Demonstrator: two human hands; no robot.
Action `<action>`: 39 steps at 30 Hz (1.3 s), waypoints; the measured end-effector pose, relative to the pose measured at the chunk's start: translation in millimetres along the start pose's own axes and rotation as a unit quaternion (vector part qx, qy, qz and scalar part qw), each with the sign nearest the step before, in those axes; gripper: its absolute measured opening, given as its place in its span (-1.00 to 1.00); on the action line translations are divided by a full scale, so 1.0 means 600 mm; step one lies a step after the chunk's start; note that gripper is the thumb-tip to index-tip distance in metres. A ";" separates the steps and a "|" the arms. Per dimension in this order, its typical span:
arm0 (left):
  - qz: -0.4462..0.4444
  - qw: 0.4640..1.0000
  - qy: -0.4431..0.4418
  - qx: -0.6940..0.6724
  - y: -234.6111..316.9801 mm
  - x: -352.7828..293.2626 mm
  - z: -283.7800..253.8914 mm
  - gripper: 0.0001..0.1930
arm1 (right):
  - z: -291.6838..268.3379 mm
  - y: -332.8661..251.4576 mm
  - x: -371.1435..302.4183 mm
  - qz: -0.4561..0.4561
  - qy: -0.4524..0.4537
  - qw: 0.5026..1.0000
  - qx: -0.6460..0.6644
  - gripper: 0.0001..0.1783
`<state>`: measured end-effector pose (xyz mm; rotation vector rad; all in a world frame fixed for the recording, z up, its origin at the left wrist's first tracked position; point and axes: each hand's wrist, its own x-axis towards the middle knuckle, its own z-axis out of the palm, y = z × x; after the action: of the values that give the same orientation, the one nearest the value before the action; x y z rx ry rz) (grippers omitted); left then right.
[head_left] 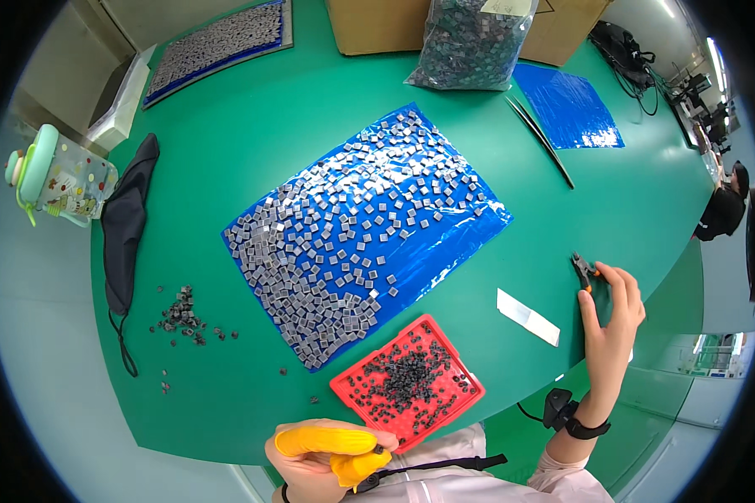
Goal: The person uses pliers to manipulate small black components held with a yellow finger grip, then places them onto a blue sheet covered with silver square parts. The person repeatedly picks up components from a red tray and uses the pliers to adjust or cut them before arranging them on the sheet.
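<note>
My left hand, with yellow covers on its fingers, is at the table's near edge beside the red tray. Its thumb and a covered finger pinch a small dark part. On the right, my right hand has thumb and fingers round the orange-tipped handles of small cutting pliers, whose jaws point away from me. Many small black pieces lie heaped and scattered in the red tray. Beyond it, a blue film sheet carries many small grey square pieces, densest at its near left.
A white strip lies left of the pliers. Tweezers and another blue sheet are far right. A bag of parts stands by cardboard boxes. Loose dark pieces, a black pouch and a jar are left.
</note>
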<state>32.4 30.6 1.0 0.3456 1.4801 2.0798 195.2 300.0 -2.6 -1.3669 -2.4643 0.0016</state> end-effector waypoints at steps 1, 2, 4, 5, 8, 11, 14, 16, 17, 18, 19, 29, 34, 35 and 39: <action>-0.010 1.000 -0.003 -0.013 -0.002 0.001 0.002 -0.74 | 0.000 0.001 -0.003 -0.003 0.006 1.000 -0.011 -0.44; -0.021 0.999 -0.006 -0.026 -0.004 0.001 0.004 -0.74 | -0.005 -0.003 -0.004 -0.019 0.033 0.999 -0.019 -0.43; -0.045 0.999 0.000 -0.026 -0.010 -0.004 -0.002 -0.73 | -0.014 -0.027 -0.009 -0.050 0.080 0.995 -0.023 -0.40; -0.059 0.998 0.011 -0.017 -0.018 -0.009 -0.013 -0.72 | -0.020 -0.040 -0.013 -0.094 0.084 0.992 0.012 -0.41; -0.066 0.997 0.019 -0.020 -0.026 -0.019 -0.030 -0.70 | -0.024 -0.065 -0.021 -0.230 -0.069 0.965 0.100 -0.47; -0.046 0.998 -0.005 -0.036 -0.035 -0.017 -0.033 -0.67 | -0.026 -0.070 -0.025 -0.238 -0.048 0.966 0.092 -0.53; -0.042 0.998 -0.006 -0.035 -0.043 -0.024 -0.037 -0.63 | -0.017 -0.075 -0.028 -0.265 -0.011 0.962 0.067 -0.58; -0.051 0.998 -0.003 -0.032 -0.037 -0.024 -0.035 -0.62 | -0.009 -0.079 -0.029 -0.279 0.016 0.959 0.049 -0.59; -0.060 0.998 -0.003 -0.029 -0.027 -0.022 -0.030 -0.61 | -0.004 -0.080 -0.031 -0.281 0.025 0.958 0.043 -0.58; -0.068 0.997 -0.004 -0.027 -0.022 -0.021 -0.028 -0.61 | -0.004 -0.081 -0.032 -0.282 0.035 0.958 0.035 -0.58; -0.057 0.998 -0.016 -0.027 -0.025 -0.021 -0.029 -0.61 | -0.005 -0.082 -0.031 -0.270 0.022 0.962 0.040 -0.59; -0.077 0.997 -0.010 -0.018 -0.019 -0.027 -0.024 -0.59 | -0.057 -0.126 -0.053 -0.249 -0.120 0.881 0.383 -0.78; -0.013 0.999 -0.029 0.035 -0.036 -0.031 -0.028 -0.59 | -0.051 -0.151 -0.058 -0.323 -0.111 0.865 0.367 -0.86; -0.006 0.999 -0.028 0.039 -0.036 -0.031 -0.027 -0.59 | -0.045 -0.148 -0.057 -0.346 -0.101 0.861 0.359 -0.77; -0.029 0.998 -0.017 0.059 -0.018 -0.023 -0.013 -0.59 | -0.047 -0.150 -0.052 -0.363 -0.115 0.858 0.346 -0.80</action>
<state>42.8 18.8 -10.1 0.3770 1.5777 1.9372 144.2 221.1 29.2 -0.1160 -2.5996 0.8250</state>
